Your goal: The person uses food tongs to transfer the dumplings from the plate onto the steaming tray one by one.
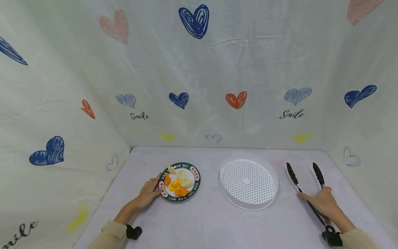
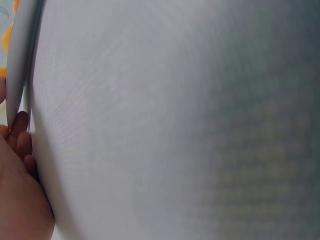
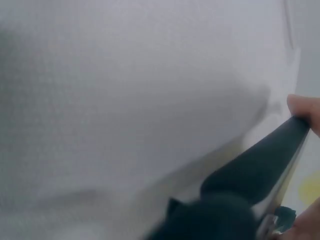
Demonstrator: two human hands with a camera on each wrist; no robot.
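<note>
At the left of the table my left hand (image 1: 148,194) grips the near left rim of a round plate (image 1: 197,188) with a dark green lettered border. In the left wrist view its fingers (image 2: 23,142) curl at the plate's edge (image 2: 22,55). Several small yellow, orange and cream food pieces (image 1: 181,183) lie on the plate; their kind is unclear. My right hand (image 1: 324,202) holds black-and-metal tongs (image 1: 316,211), whose two tips stand spread apart and point away from me. The right wrist view shows a dark handle (image 3: 262,160) in the hand.
Between the hands sits a round white tray (image 1: 248,181) with a perforated base and a clear rim. A pale cloth covers the table (image 1: 211,228). Behind and to the left hangs a curtain (image 1: 199,69) printed with hearts.
</note>
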